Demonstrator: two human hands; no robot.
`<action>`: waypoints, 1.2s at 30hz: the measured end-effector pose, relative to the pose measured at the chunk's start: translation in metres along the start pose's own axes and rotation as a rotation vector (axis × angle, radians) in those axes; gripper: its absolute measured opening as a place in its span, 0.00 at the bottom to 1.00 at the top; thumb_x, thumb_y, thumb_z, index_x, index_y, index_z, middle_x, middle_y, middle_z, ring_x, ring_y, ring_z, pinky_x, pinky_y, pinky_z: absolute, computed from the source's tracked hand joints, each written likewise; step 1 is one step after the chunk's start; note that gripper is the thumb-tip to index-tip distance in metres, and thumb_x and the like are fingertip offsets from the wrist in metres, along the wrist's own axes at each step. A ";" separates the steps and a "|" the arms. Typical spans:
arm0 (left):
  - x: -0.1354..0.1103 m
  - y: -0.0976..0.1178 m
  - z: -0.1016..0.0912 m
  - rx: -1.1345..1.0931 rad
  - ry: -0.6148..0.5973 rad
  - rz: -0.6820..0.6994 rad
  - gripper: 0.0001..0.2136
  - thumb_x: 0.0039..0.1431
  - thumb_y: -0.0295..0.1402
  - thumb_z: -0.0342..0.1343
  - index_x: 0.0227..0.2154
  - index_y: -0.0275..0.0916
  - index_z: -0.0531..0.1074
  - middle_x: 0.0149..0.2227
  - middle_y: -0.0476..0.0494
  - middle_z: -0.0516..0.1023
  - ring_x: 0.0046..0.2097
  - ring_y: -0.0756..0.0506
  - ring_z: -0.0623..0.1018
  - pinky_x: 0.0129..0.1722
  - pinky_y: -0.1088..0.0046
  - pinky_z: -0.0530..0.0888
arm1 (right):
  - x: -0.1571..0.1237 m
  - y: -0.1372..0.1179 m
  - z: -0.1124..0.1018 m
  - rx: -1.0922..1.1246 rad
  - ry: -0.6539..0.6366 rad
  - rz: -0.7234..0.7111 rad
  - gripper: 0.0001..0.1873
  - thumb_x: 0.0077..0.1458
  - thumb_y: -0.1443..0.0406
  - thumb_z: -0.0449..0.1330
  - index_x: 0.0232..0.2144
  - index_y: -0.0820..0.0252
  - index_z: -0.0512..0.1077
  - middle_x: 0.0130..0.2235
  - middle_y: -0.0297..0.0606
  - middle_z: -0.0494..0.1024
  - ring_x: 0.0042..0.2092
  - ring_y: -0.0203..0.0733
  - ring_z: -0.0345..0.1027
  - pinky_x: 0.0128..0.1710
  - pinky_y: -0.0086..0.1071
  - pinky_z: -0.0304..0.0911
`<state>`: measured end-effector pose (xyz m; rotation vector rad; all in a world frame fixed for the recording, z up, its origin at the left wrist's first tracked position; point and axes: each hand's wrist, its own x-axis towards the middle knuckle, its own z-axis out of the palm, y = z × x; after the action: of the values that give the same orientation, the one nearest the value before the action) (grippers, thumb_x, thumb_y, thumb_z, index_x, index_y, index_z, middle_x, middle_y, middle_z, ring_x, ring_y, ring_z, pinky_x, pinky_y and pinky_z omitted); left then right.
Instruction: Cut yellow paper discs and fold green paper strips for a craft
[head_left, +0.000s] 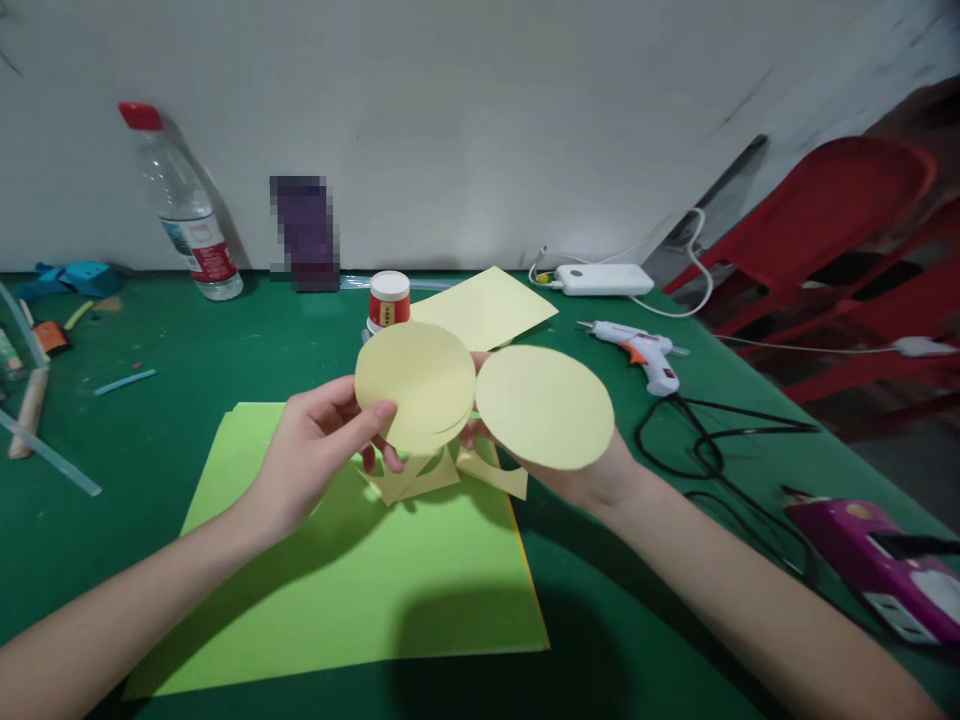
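Note:
My left hand [322, 425] pinches a pale yellow paper circle [416, 375], thumb on its front and fingers behind. A second edge along its lower rim suggests more than one layer. Beside it, another pale yellow paper circle [546, 405] rests against my right hand [592, 480], which is mostly hidden behind it; a few fingertips show between the two circles. Both circles are held above the table, their edges meeting or nearly so. Below them, curved yellow paper offcuts [420, 478] lie on light green paper sheets [352, 590].
A yellow sheet [487, 305] and a red jar with white lid [389, 300] stand behind my hands. On the right are a glue gun [637, 350], black cord, white power bank [604, 279] and purple power strip [877, 565]. A water bottle [187, 210] leans at the left.

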<state>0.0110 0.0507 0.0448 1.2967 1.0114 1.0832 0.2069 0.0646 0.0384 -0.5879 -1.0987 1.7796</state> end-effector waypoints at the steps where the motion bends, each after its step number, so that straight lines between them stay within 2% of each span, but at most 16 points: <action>1: 0.000 0.001 0.000 -0.003 0.006 0.000 0.05 0.51 0.31 0.58 0.30 0.36 0.73 0.25 0.49 0.75 0.21 0.52 0.75 0.17 0.83 0.69 | 0.000 0.001 0.000 -0.002 -0.024 -0.008 0.13 0.43 0.56 0.61 0.34 0.52 0.73 0.33 0.34 0.74 0.33 0.39 0.66 0.29 0.31 0.64; 3: 0.000 0.001 0.000 -0.014 0.017 0.002 0.05 0.50 0.31 0.59 0.31 0.36 0.73 0.25 0.48 0.75 0.22 0.51 0.76 0.17 0.82 0.69 | 0.000 0.002 -0.001 -0.049 -0.055 0.003 0.11 0.44 0.63 0.60 0.34 0.53 0.72 0.36 0.34 0.74 0.35 0.39 0.66 0.29 0.31 0.64; 6: -0.001 0.002 0.000 -0.034 0.026 0.001 0.06 0.50 0.31 0.59 0.32 0.36 0.72 0.27 0.47 0.76 0.25 0.49 0.77 0.18 0.81 0.72 | 0.001 0.002 0.001 -0.173 -0.040 0.018 0.13 0.42 0.72 0.61 0.34 0.55 0.71 0.40 0.34 0.73 0.38 0.37 0.65 0.32 0.29 0.62; 10: -0.001 0.001 0.000 -0.017 0.013 0.003 0.08 0.50 0.30 0.58 0.36 0.37 0.72 0.26 0.48 0.75 0.25 0.48 0.78 0.20 0.81 0.74 | -0.001 0.001 0.005 -0.283 0.157 -0.094 0.03 0.47 0.66 0.61 0.29 0.56 0.72 0.32 0.34 0.73 0.37 0.37 0.64 0.33 0.29 0.62; 13: -0.002 0.000 0.001 0.001 -0.004 0.004 0.09 0.51 0.30 0.58 0.37 0.36 0.72 0.22 0.49 0.75 0.25 0.48 0.78 0.21 0.80 0.74 | -0.003 0.002 0.006 -0.308 0.274 -0.133 0.06 0.49 0.62 0.60 0.25 0.58 0.72 0.26 0.33 0.71 0.32 0.35 0.63 0.30 0.28 0.61; 18: -0.003 0.000 0.003 -0.033 -0.013 0.014 0.10 0.50 0.30 0.58 0.37 0.36 0.71 0.29 0.46 0.78 0.27 0.47 0.79 0.22 0.79 0.75 | -0.007 0.000 0.011 -0.285 0.315 -0.183 0.06 0.50 0.63 0.59 0.27 0.59 0.74 0.28 0.35 0.73 0.29 0.34 0.63 0.27 0.28 0.61; 25: -0.002 -0.004 0.004 -0.188 -0.130 -0.031 0.13 0.51 0.27 0.58 0.41 0.37 0.68 0.34 0.43 0.78 0.25 0.49 0.78 0.20 0.81 0.73 | -0.014 -0.002 0.016 -0.344 0.352 -0.226 0.06 0.49 0.63 0.60 0.23 0.59 0.73 0.23 0.33 0.71 0.26 0.34 0.62 0.24 0.27 0.61; 28: -0.001 -0.006 0.006 -0.242 -0.167 -0.052 0.14 0.51 0.27 0.57 0.42 0.36 0.67 0.33 0.43 0.79 0.25 0.49 0.78 0.20 0.81 0.72 | -0.015 -0.001 0.018 -0.372 0.343 -0.257 0.02 0.46 0.66 0.62 0.28 0.55 0.74 0.25 0.31 0.73 0.25 0.32 0.63 0.24 0.26 0.61; 30: -0.002 -0.008 0.007 -0.249 -0.184 -0.071 0.15 0.52 0.27 0.57 0.44 0.35 0.66 0.32 0.43 0.79 0.25 0.49 0.78 0.20 0.81 0.73 | -0.016 0.000 0.021 -0.410 0.334 -0.275 0.10 0.45 0.67 0.63 0.34 0.53 0.73 0.30 0.31 0.75 0.27 0.33 0.65 0.24 0.25 0.63; 33: -0.003 -0.012 0.009 -0.221 -0.193 -0.089 0.15 0.52 0.28 0.57 0.44 0.35 0.66 0.34 0.42 0.78 0.27 0.48 0.79 0.22 0.80 0.74 | -0.017 0.000 0.025 -0.579 0.322 -0.287 0.18 0.44 0.65 0.63 0.41 0.54 0.70 0.35 0.35 0.76 0.31 0.38 0.69 0.26 0.29 0.67; 36: -0.007 -0.015 0.010 -0.197 -0.214 -0.088 0.15 0.53 0.28 0.56 0.45 0.36 0.66 0.35 0.42 0.78 0.29 0.47 0.79 0.24 0.80 0.74 | -0.017 -0.001 0.028 -0.789 0.314 -0.349 0.18 0.46 0.66 0.60 0.42 0.53 0.69 0.36 0.36 0.77 0.34 0.42 0.71 0.32 0.34 0.69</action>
<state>0.0197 0.0423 0.0300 1.1691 0.7738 0.9307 0.1940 0.0377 0.0520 -1.0238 -1.5537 0.8758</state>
